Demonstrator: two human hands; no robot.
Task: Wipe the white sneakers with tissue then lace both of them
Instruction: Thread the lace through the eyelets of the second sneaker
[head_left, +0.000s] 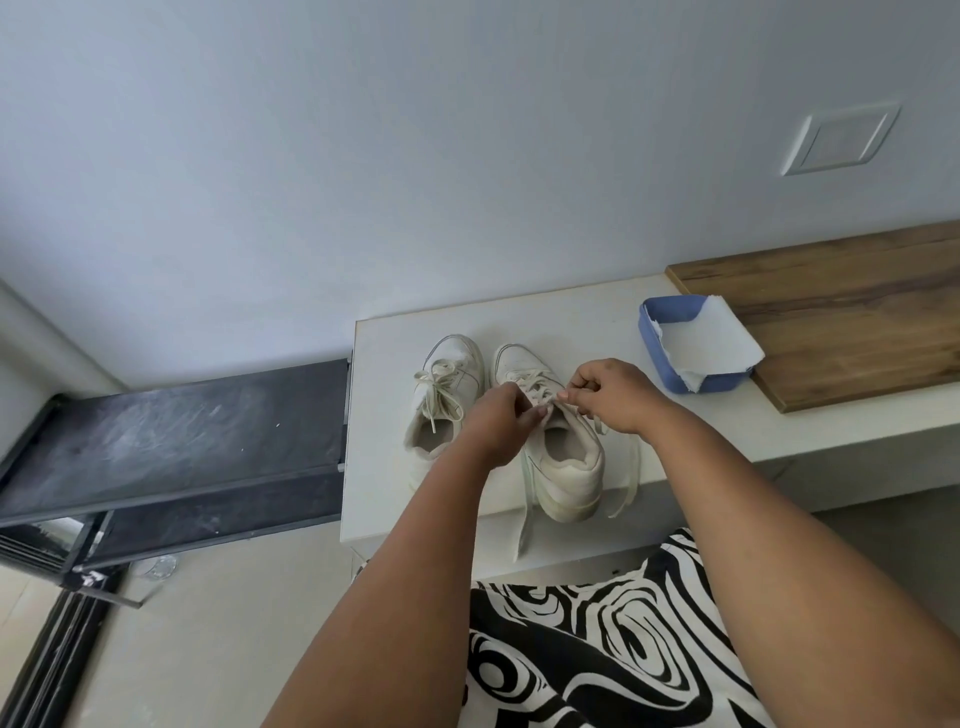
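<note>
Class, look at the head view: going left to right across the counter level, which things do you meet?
Dark metal shelf → laced sneaker → sneaker being laced → blue tissue tray → wooden board.

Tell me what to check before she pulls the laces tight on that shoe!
1. Left sneaker already laced and tied: ok.
2. Right sneaker sitting flat on the white bench: ok.
3. Left hand and right hand each pinching lace at the top eyelets: ok.
4. Loose lace ends free, hanging over the bench edge: ok.
5. Lace through every eyelet: cannot tell, hands cover them.
6. Tissue in the blue tray clear of the laces: ok.
</note>
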